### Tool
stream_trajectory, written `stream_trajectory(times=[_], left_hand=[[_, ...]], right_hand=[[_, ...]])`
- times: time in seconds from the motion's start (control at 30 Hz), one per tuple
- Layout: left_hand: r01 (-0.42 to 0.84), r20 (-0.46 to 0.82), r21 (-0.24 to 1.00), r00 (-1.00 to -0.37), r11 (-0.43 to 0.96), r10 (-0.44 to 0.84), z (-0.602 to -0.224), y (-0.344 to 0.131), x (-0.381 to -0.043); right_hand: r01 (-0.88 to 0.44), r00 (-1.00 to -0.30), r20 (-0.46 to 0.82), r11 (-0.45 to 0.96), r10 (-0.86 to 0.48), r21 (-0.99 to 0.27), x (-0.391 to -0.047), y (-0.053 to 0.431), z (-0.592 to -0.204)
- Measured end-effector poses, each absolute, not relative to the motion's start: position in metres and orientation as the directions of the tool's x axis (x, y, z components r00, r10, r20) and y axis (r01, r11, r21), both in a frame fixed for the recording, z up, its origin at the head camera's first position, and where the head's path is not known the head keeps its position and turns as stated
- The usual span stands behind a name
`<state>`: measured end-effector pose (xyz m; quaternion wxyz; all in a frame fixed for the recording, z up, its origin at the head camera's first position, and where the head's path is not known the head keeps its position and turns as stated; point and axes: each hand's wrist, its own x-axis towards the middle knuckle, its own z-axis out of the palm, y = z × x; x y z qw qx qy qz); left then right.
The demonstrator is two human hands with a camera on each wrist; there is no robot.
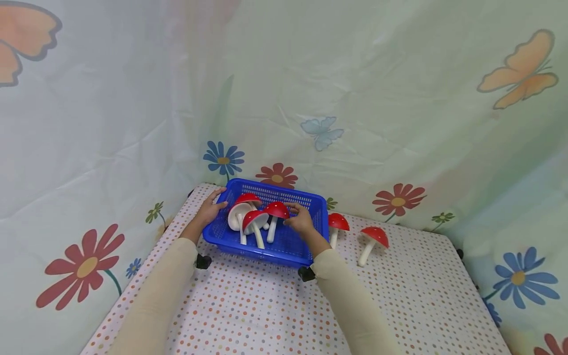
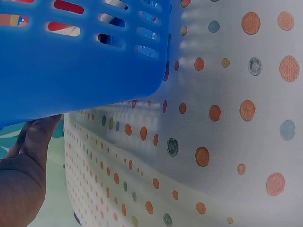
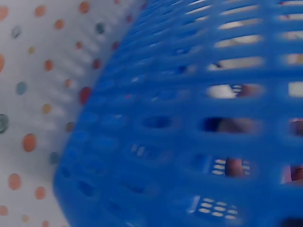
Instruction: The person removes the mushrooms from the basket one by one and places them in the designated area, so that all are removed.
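Two cream sleeves (image 1: 155,296) are lying nearest the camera, both stretching toward one blue plastic basket (image 1: 270,255) on a desk (image 1: 248,305) covered in dotted cloth. At the basket's left end, the left grip (image 1: 210,209) is holding the rim, thumb bent over it; its other fingers are partly hiding outside the wall. Inside the basket, four mushrooms (image 1: 256,218) are crowding its left and middle, with domed, white-dotted red caps and slim white stems; one is showing its pale underside, and neighbours are largely covering the rearmost. The right grip (image 1: 301,219), inside the basket, is pinching the cap edge of the rightmost of these, thumb and fingers nearly together. Right of the basket, two more mushrooms are lying, one just beside its wall, one farther off. Behind the basket, a creased printed curtain (image 1: 346,177) is hanging. In the right wrist view, the basket's slotted wall is blurring.
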<state>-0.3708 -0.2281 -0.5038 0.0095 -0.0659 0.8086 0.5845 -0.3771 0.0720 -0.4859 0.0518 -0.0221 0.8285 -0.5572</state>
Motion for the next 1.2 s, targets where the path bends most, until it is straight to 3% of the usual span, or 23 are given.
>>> stream_trajectory(times=[0.2, 0.83, 1.2], left_hand=[[-0.101, -0.078, 0.945, -0.993, 0.311, -0.086, -0.503, -0.225, -0.373], [-0.118, -0.093, 0.944, -0.991, 0.310, -0.094, -0.503, -0.228, -0.373], [-0.131, -0.108, 0.946, -0.990, 0.296, -0.092, -0.504, -0.228, -0.372]], right_hand=[[0.061, -0.995, -0.086, 0.388, -0.048, -0.919, -0.380, 0.074, -0.498], [-0.031, -0.994, 0.085, 0.546, 0.074, -0.837, -0.386, 0.064, -0.504], [-0.089, -0.988, 0.148, 0.602, 0.048, -0.793, -0.388, 0.059, -0.507]])
